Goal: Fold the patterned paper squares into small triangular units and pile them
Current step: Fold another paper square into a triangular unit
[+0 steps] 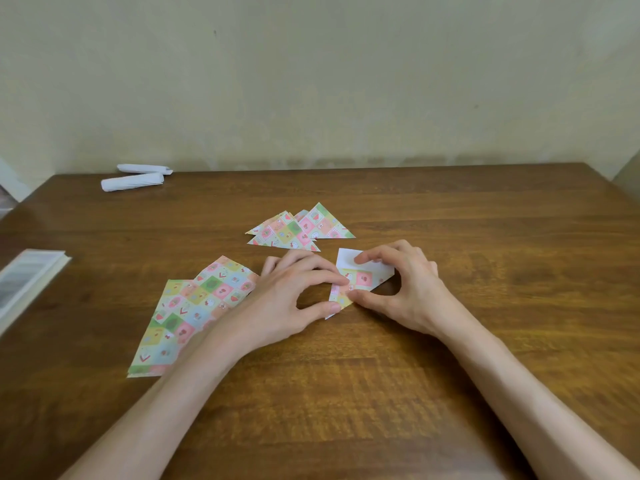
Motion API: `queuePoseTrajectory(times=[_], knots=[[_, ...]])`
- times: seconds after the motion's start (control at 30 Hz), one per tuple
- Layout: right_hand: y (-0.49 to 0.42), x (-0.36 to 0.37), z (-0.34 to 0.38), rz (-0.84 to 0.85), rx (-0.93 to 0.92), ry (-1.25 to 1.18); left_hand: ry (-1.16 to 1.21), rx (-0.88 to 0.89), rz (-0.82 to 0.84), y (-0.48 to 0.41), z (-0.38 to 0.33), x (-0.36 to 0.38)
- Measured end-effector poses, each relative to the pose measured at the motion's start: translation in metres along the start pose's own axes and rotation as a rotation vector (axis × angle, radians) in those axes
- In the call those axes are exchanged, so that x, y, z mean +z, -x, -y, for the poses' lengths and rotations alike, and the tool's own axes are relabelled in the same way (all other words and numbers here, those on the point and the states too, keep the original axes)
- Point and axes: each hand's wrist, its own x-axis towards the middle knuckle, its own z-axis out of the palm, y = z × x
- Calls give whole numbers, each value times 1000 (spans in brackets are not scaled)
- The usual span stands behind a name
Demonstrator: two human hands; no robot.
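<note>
Forearms reach in as the left hand [298, 289] and right hand [401, 289] pinch a half-folded paper square [360, 278] between them on the surface [485, 237]; a slipping flap could skew the crease. Finished triangles [301, 230] lie at twelve o'clock, unfolded sheets [194, 306] at nine.

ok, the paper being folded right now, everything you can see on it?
The small partly folded patterned paper piece lies on the brown wooden table, just near of the folded triangles. Its plain white back shows at the top, with pastel pink and yellow squares below. The left hand and right hand pinch it from either side.
</note>
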Motion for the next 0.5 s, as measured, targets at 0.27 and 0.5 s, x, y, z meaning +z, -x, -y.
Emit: queuePoseTrajectory(times=[0.27,0.5], knots=[[-3,-5,-4,78,16,-16,-8,-3,35,0,-3,-3],[-2,-7,-4,107,4,6,-73,20,-1,3,-12,-1]])
